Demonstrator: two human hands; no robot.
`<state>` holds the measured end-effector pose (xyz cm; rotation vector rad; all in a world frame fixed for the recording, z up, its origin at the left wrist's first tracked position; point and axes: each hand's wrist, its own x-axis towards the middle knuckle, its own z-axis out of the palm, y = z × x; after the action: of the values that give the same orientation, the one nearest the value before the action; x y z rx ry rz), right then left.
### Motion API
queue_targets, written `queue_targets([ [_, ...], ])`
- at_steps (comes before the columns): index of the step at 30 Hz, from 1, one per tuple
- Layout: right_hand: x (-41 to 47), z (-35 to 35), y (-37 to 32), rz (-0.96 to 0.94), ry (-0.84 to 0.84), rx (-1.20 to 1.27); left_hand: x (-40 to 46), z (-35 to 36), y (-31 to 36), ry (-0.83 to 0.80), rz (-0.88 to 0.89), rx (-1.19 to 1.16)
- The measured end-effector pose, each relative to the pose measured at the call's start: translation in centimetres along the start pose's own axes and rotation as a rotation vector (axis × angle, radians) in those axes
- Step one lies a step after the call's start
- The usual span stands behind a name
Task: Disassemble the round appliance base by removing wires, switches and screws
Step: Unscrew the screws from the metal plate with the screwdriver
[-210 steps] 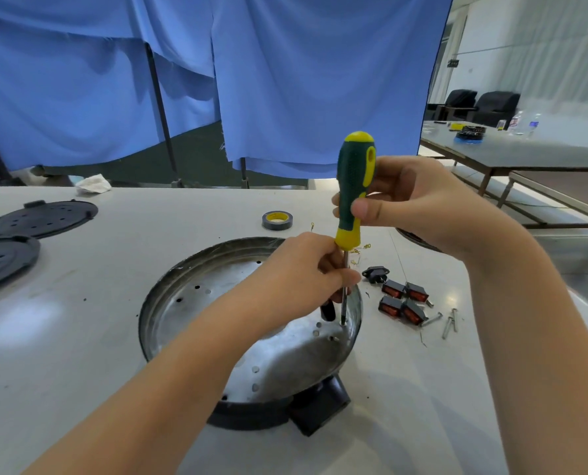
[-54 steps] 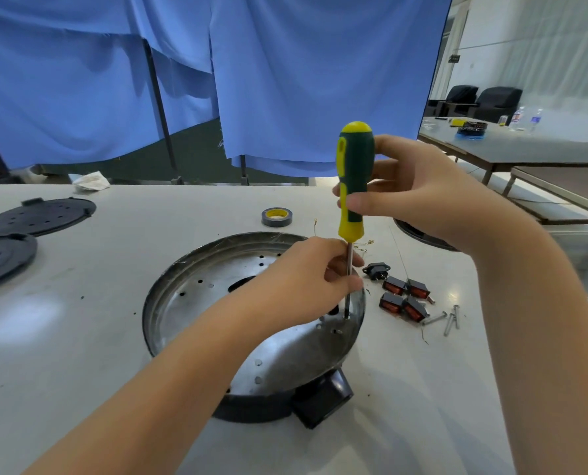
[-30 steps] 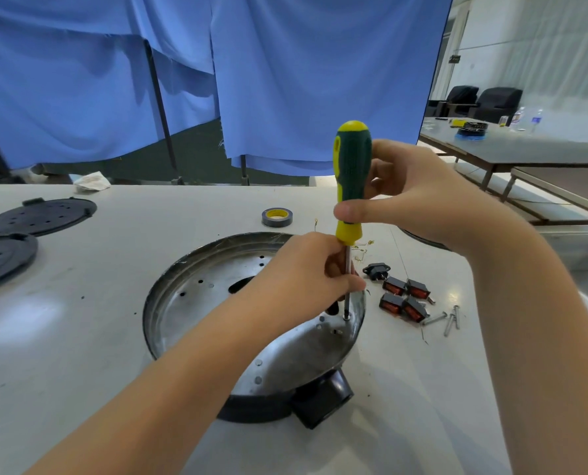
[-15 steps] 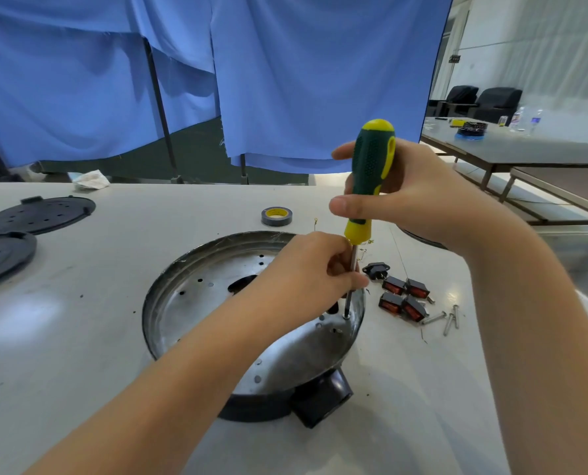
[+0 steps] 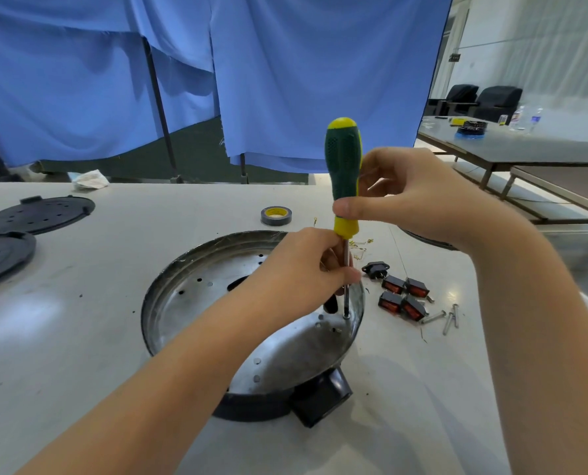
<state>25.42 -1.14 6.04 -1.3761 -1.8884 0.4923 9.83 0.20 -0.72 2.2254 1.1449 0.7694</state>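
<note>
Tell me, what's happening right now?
Right hand grips screwdriver handle; left hand pinches its shaft. Tip on a screw in the base. Nothing in the way.

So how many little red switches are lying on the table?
4, clustered right of the round base: two behind, two in front. None seem hidden.

Left hand [image 5: 299, 269] hides part of the screwdriver shaft [image 5: 346, 289].
</note>
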Motion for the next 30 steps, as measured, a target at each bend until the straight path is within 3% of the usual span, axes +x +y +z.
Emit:
queue_targets([
  [5, -0.08, 0.2, -0.28, -0.03, 0.004, 0.023, -0.19, 0.21, -0.05, -0.019, 0.024, -0.037],
  [10, -0.36, -0.34, -0.13, -0.036, -0.097, 0.232, -0.23, 0.07, -0.13, -0.211, -0.033, -0.18],
  [13, -0.52, -0.37, -0.26, -0.03, -0.135, 0.242, -0.15, -0.09, -0.14, -0.176, -0.03, -0.173],
  [20, -0.6, -0.32, -0.82, -0.018, -0.032, 0.07, 0.03, 0.33, -0.17, -0.007, -0.003, 0.004],
  [26, -0.56, -0.46, -0.41, -0.037, -0.129, 0.226, -0.05, -0.08, -0.19, -0.132, -0.035, -0.125],
  [30, -0.54, -0.25, -0.67, -0.051, -0.095, 0.154, -0.1, -0.04, 0.15, -0.07, -0.021, -0.066],
])
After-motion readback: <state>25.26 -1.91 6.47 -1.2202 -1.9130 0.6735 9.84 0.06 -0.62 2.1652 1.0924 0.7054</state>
